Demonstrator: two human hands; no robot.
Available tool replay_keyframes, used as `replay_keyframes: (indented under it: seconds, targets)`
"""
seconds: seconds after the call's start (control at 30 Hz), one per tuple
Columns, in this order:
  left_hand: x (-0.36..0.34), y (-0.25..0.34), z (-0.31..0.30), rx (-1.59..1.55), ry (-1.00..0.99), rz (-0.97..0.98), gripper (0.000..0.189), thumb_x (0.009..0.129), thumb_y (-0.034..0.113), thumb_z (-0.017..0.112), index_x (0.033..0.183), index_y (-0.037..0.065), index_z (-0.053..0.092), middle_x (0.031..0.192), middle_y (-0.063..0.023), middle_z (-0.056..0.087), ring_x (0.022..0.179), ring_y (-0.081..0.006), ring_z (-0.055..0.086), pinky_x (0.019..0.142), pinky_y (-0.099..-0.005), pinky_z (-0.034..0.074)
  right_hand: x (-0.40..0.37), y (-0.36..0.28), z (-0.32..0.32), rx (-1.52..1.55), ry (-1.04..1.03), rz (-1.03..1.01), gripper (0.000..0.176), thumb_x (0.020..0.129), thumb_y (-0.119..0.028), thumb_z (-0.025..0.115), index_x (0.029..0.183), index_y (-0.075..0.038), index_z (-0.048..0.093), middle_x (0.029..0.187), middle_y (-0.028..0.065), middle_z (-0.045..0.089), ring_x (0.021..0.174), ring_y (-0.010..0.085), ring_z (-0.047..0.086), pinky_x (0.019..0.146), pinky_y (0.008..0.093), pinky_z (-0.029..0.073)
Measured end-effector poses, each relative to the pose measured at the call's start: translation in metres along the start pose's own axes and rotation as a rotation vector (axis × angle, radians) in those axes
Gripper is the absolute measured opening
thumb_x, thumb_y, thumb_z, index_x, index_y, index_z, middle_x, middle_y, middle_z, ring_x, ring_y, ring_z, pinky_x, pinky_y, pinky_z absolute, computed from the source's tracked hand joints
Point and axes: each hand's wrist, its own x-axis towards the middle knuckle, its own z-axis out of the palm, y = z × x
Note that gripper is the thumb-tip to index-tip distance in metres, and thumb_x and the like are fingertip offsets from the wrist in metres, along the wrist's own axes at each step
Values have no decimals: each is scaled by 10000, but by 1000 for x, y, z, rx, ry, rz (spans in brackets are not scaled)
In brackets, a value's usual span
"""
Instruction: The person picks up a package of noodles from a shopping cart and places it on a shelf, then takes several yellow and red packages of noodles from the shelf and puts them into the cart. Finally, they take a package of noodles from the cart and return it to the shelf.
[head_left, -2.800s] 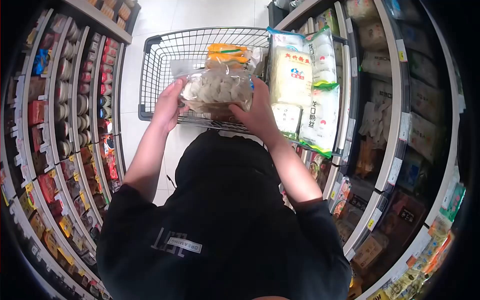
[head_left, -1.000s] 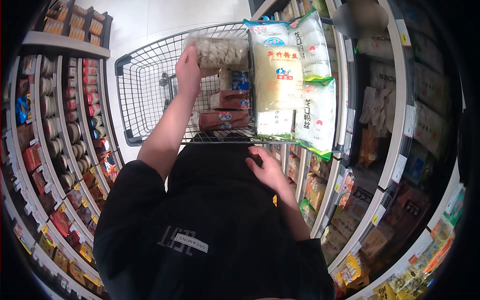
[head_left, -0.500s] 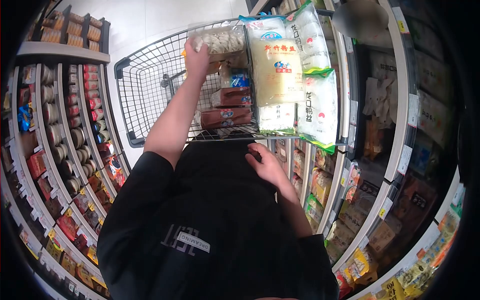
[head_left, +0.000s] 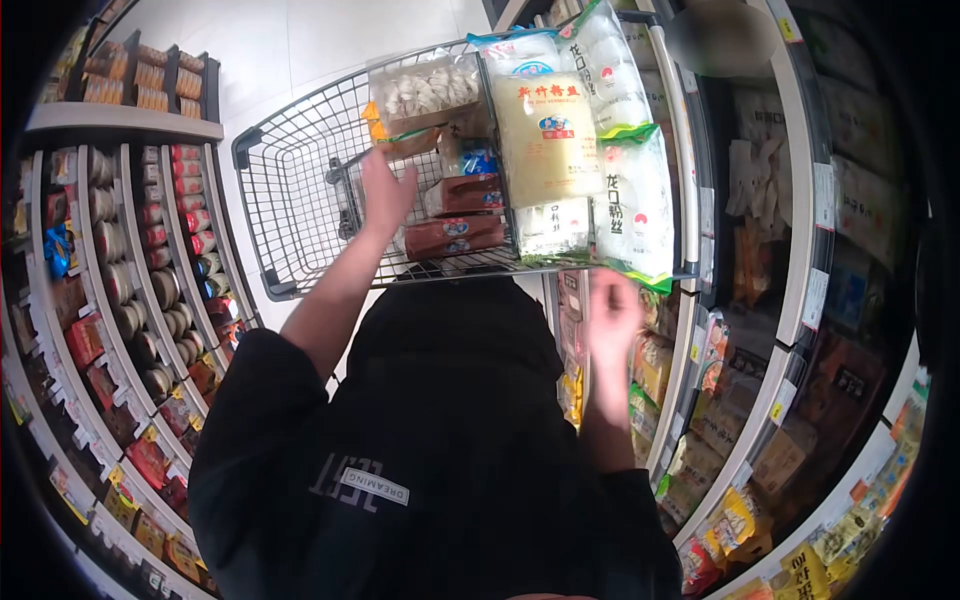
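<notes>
A wire shopping cart [head_left: 242,152] stands crosswise before me, loaded with packs. My left hand [head_left: 386,195] hovers over its middle with thumb and fingers apart, holding nothing. Just beyond lies a clear bag of whitish dried pieces [head_left: 430,88]; a yellow-cornered brown pack [head_left: 410,143] is by the fingertips. Two brown packs [head_left: 455,236] are right of the hand. My right hand [head_left: 615,305], smeared by motion, is at the cart's near right edge, below a green-edged noodle bag [head_left: 632,205]. A large pale vermicelli bag [head_left: 550,155] rests on top of other bags.
Shelves with cans [head_left: 187,210] and packets line the left side. On the right, tall shelving [head_left: 815,230] with price labels runs close beside the cart. Pale floor tiles [head_left: 290,50] show beyond the cart.
My left hand has let go of the bag of whitish pieces and drawn back toward me. My right hand has moved right, to the cart's near right edge.
</notes>
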Motion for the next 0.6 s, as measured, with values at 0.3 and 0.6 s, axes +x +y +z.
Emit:
replay_keyframes:
  seconds: [0.3,0.6]
  targets:
    - [-125,-2,-6,411,-388,252,546,916,274,670,1382,34,517,1357,-227,523,1276,-421,506,1088,-530,423,109,126,-99,-47,336,221,343,1054,-263,579,1290,-31,665,1215,123,702,1094,204,650,985,327,482]
    - [-131,0,-6,542,-621,95,514,956,331,524,1432,137,530,1360,-203,548,1310,-385,510,1109,-518,417,111,103,-119,-537,191,270,386,918,-209,659,1299,-150,680,1197,148,742,1147,331,699,1008,426,517]
